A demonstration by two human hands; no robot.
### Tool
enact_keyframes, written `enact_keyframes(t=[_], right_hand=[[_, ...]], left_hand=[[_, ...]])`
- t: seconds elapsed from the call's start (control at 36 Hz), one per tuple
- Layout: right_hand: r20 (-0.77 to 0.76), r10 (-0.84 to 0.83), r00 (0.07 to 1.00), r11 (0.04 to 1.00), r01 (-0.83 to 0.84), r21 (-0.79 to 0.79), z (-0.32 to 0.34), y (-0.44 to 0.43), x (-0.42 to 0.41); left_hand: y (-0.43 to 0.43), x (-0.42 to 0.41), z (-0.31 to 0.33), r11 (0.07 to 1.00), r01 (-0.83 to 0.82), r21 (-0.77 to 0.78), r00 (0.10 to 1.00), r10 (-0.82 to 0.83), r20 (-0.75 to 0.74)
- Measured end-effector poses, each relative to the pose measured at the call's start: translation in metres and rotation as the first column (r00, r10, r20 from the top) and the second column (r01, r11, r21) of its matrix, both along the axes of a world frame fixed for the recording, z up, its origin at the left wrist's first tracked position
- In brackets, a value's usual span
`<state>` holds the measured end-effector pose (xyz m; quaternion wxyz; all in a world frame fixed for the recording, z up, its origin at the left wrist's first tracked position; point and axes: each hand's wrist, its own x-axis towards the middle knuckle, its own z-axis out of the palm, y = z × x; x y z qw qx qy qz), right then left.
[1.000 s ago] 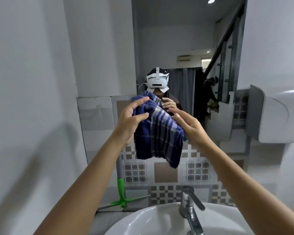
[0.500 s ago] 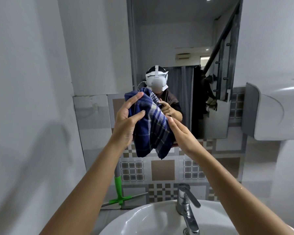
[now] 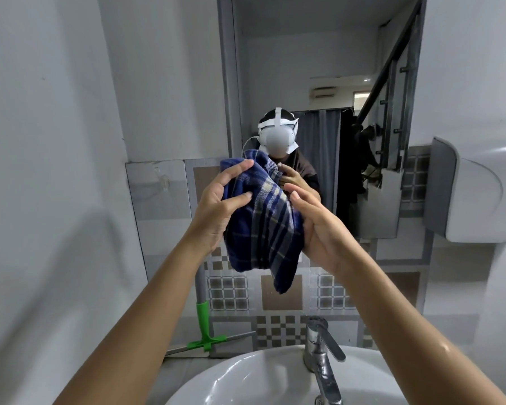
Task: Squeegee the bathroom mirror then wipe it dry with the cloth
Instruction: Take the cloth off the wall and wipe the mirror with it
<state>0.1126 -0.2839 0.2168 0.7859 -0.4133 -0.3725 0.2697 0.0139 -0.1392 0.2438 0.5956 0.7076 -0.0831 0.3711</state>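
Note:
A blue plaid cloth [image 3: 263, 229] hangs bunched between both hands at chest height, in front of the lower left part of the mirror [image 3: 319, 83]. My left hand [image 3: 216, 209] grips its upper left side, thumb and fingers pinching the fabric. My right hand [image 3: 319, 229] holds its right side, palm against the cloth, fingers wrapped behind. The squeegee [image 3: 203, 325], grey pole with a green neck and a grey blade, leans against the tiled wall left of the basin, untouched.
A white basin [image 3: 246, 375] with a chrome tap [image 3: 322, 355] sits below my arms. A white hand dryer [image 3: 473, 197] juts from the right wall. The plain wall stands close on the left. Patterned tiles run under the mirror.
The cloth and both hands dropped slightly and drew closer to me. My right hand closed in against the cloth's right side, bunching it more tightly.

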Motion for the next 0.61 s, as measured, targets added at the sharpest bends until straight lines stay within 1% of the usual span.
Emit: enact_keyframes(t=[0.06, 0.14, 0.22, 0.28, 0.33, 0.42, 0.47, 0.5, 0.56, 0.61], right_hand=[[-0.011, -0.002, 1.000, 1.000, 0.003, 0.021, 0.002, -0.002, 0.002], [-0.054, -0.037, 0.998, 0.993, 0.043, 0.108, 0.002, -0.011, 0.006], [-0.070, -0.019, 0.997, 0.988, 0.030, 0.150, -0.001, -0.020, 0.013], [-0.038, -0.005, 0.999, 0.996, 0.009, 0.091, -0.003, -0.026, 0.016], [0.012, -0.019, 1.000, 0.999, 0.020, -0.034, -0.005, -0.032, 0.020], [0.147, -0.106, 0.983, 0.962, 0.139, -0.235, -0.008, -0.042, 0.029], [0.205, -0.128, 0.970, 0.931, 0.189, -0.313, -0.012, -0.049, 0.035], [0.204, -0.118, 0.972, 0.920, 0.184, -0.347, -0.014, -0.051, 0.038], [0.130, -0.055, 0.990, 0.920, 0.101, -0.380, -0.019, -0.056, 0.043], [0.023, 0.049, 0.999, 0.952, -0.040, -0.304, -0.020, -0.062, 0.044]], left_hand=[[-0.001, 0.002, 0.001, 1.000, 0.020, -0.013, 1.000, -0.020, -0.017], [-0.003, 0.003, 0.002, 0.998, 0.054, -0.014, 0.997, -0.054, -0.058], [-0.006, 0.007, 0.004, 0.998, 0.056, 0.007, 0.995, -0.055, -0.084], [-0.013, 0.011, 0.007, 0.998, 0.038, 0.048, 0.996, -0.034, -0.077], [-0.022, 0.016, 0.008, 0.996, 0.033, 0.086, 0.997, -0.028, -0.069], [-0.035, 0.020, 0.009, 0.989, 0.046, 0.141, 0.996, -0.036, -0.076], [-0.042, 0.023, 0.009, 0.987, 0.072, 0.145, 0.994, -0.058, -0.095], [-0.045, 0.024, 0.009, 0.986, 0.087, 0.143, 0.992, -0.073, -0.105], [-0.052, 0.027, 0.008, 0.984, 0.116, 0.137, 0.987, -0.098, -0.126], [-0.060, 0.030, 0.006, 0.980, 0.153, 0.129, 0.980, -0.133, -0.151]])
